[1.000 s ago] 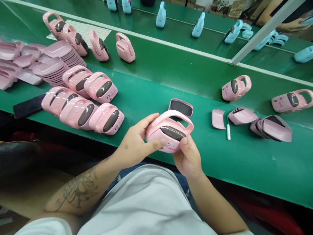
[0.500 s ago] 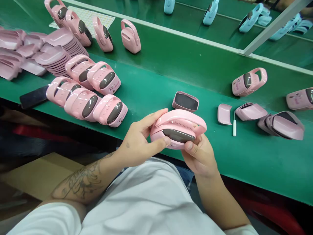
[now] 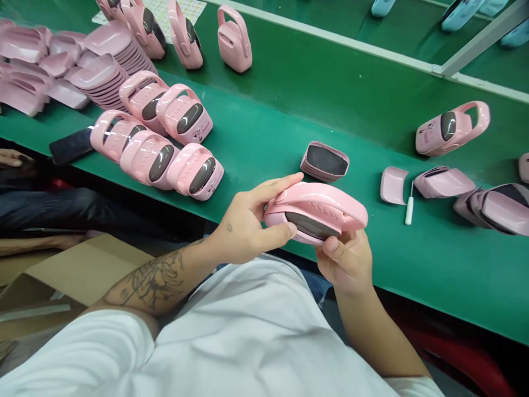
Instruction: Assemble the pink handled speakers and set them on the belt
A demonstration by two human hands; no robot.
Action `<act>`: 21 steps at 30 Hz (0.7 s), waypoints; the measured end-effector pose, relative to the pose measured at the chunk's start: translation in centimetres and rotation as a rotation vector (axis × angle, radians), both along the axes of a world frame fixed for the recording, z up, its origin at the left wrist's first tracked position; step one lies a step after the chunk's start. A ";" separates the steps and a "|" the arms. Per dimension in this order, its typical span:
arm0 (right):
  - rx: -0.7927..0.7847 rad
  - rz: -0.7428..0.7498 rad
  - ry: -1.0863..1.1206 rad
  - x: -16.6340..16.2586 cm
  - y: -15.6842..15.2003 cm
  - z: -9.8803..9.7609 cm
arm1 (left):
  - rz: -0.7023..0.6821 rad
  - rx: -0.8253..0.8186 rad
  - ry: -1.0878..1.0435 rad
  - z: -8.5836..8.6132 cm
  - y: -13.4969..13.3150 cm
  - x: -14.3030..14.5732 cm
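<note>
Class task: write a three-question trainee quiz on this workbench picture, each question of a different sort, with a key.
1. True or false: the left hand and the right hand both grip the pink case.
2. The bench surface is: A red, B green, C grey?
3. Fill the gap: the small white tool lies to the case's ____.
Key: 1 true; 2 B; 3 right.

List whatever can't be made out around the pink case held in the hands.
Head view only:
- Underside of the pink case: hidden by the right hand.
- Its left end: covered by the left hand.
- Stack of pink shells: cut off by the right edge.
- Sticker sheet: cut off by the top edge, print too small to read.
- White tool: tip too small to tell.
</note>
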State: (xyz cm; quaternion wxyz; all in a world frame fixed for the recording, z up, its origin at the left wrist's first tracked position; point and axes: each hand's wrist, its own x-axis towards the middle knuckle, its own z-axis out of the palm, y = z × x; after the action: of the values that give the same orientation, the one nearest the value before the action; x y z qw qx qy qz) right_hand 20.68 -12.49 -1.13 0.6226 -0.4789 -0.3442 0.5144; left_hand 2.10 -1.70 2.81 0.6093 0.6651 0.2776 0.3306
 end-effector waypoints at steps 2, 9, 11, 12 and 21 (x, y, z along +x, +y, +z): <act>0.003 0.003 -0.165 0.4 -0.2 0.4 | -0.015 0.109 0.055 0.2 0.4 -0.2; 0.174 0.003 -1.061 0.8 -0.2 2.5 | 0.073 0.347 0.462 0.5 -0.2 -0.1; 0.154 0.050 -1.112 0.4 -0.2 2.3 | 0.060 0.358 0.486 0.1 -0.6 0.1; 0.134 0.039 -1.121 0.2 -0.2 2.1 | 0.054 0.357 0.493 -0.2 -0.8 0.2; -0.112 0.046 -1.020 0.0 -0.6 0.1 | -0.048 0.289 0.568 -1.8 -1.4 0.0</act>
State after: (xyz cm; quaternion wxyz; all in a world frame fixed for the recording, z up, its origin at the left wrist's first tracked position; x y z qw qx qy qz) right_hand 20.68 -13.12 -1.04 0.3375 -0.6939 -0.5863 0.2466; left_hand 2.14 -3.08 1.01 0.4145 0.8168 0.3710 0.1531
